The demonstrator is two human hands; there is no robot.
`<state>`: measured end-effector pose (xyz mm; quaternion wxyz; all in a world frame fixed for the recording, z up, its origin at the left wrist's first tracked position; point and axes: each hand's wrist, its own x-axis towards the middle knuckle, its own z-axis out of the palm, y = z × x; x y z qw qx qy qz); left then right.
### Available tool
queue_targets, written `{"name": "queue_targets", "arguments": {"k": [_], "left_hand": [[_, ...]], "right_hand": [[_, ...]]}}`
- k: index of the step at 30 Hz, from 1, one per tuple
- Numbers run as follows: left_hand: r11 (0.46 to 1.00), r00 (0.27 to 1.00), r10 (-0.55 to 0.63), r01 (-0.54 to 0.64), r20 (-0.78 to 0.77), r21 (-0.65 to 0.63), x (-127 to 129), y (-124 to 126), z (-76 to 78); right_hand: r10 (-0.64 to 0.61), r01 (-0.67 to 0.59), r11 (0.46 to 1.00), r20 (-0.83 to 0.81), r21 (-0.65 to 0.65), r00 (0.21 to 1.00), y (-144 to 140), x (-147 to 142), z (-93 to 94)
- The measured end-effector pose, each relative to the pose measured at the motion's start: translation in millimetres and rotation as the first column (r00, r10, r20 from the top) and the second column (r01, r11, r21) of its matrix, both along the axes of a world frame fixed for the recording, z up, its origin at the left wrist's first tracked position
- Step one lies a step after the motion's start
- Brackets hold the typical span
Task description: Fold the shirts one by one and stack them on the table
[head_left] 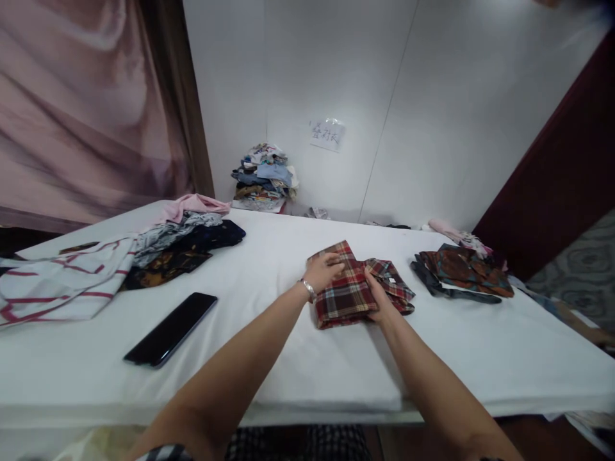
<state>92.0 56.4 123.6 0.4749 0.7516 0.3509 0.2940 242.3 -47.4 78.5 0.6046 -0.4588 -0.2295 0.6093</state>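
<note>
A red plaid garment (353,288) lies folded on the white table (269,358) in front of me. My left hand (321,270), with a bracelet on the wrist, rests flat on the garment's upper left part. My right hand (379,296) grips the garment's right edge near the middle, fingers curled on the cloth. A part of the plaid cloth extends to the right of that hand.
A black phone (170,328) lies at the left front. A red-striped white garment (62,282) and a heap of dark clothes (182,246) sit at the left. A folded dark patterned garment (461,272) lies at the right. A clothes pile (264,176) stands against the back wall.
</note>
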Motion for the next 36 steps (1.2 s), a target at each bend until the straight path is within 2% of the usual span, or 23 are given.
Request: {"name": "queue_targets", "arguments": {"k": [2,4,6,8,11,14,15,16,19,20,22,24,25,26,27,29,30,31,32,34,36], "left_hand": [[0.994,0.997,0.071,-0.068,-0.032,0.082,-3,-3,-18.2],[0.987,0.992,0.098,-0.085,-0.085,0.139,-10,-2,-37.6],[0.969,0.976,0.083,-0.031,-0.202,0.244,-16,-1,-54.5],[0.941,0.931,0.059,0.069,-0.361,0.333,-16,-2,-66.5],[0.925,0.853,0.061,0.148,-0.518,0.351,-12,-5,-73.3],[0.925,0.827,0.127,0.100,-0.548,0.366,-8,-8,-71.5],[0.920,0.824,0.150,0.086,-0.546,0.383,-7,-9,-70.7],[0.913,0.821,0.161,0.087,-0.548,0.399,-7,-10,-70.2],[0.890,0.802,0.139,0.156,-0.580,0.428,-7,-10,-70.4],[0.885,0.793,0.125,0.183,-0.596,0.429,-7,-10,-70.4],[0.873,0.775,0.116,0.219,-0.622,0.436,-8,-6,-68.6],[0.855,0.770,0.113,0.247,-0.628,0.457,-8,2,-64.1],[0.843,0.774,0.112,0.258,-0.623,0.472,-8,8,-61.2],[0.828,0.782,0.115,0.266,-0.613,0.493,-7,15,-58.0],[0.810,0.792,0.122,0.269,-0.599,0.521,-5,23,-55.0],[0.771,0.803,0.138,0.281,-0.580,0.572,3,41,-50.2],[0.755,0.800,0.138,0.297,-0.585,0.585,10,51,-48.5],[0.746,0.790,0.131,0.320,-0.599,0.584,18,60,-47.4],[0.744,0.775,0.115,0.348,-0.621,0.571,28,69,-46.8],[0.761,0.740,0.062,0.399,-0.670,0.511,50,82,-46.7],[0.801,0.710,-0.001,0.423,-0.704,0.424,73,91,-47.5]], "right_hand": [[-0.059,0.062,0.996,0.040,-0.060,0.997,-10,11,-8.0],[-0.130,0.139,0.988,0.119,-0.070,0.984,-13,18,-16.0],[-0.166,0.180,0.982,0.207,-0.054,0.964,-11,22,-22.2],[-0.181,0.204,0.978,0.305,-0.043,0.935,-5,24,-26.4],[-0.229,0.255,0.967,0.465,0.007,0.855,8,28,-30.2],[-0.239,0.232,0.969,0.584,0.088,0.776,19,32,-32.7],[-0.237,0.225,0.969,0.651,0.102,0.722,21,33,-33.6],[-0.221,0.221,0.970,0.744,0.101,0.630,23,33,-34.4],[-0.111,0.226,0.973,0.960,0.052,0.256,21,31,-35.7],[-0.075,0.224,0.974,0.982,0.035,0.174,17,30,-35.5],[-0.038,0.217,0.976,0.995,0.017,0.089,6,28,-34.0],[-0.064,0.203,0.978,0.997,0.053,0.047,-11,27,-31.6],[-0.104,0.194,0.977,0.993,0.092,0.053,-22,28,-30.5],[-0.162,0.205,0.969,0.981,0.139,0.102,-35,29,-29.6],[-0.222,0.244,0.955,0.953,0.169,0.207,-49,29,-28.9],[-0.311,0.379,0.918,0.797,0.112,0.518,-77,28,-27.7],[-0.338,0.434,0.901,0.657,0.018,0.674,-91,25,-27.0],[-0.356,0.455,0.885,0.493,-0.093,0.793,-103,21,-25.9],[-0.368,0.445,0.876,0.335,-0.189,0.867,-113,16,-24.5],[-0.380,0.394,0.872,0.108,-0.289,0.919,-125,6,-21.0],[-0.376,0.358,0.886,-0.006,-0.295,0.927,-126,-4,-17.6]]}}
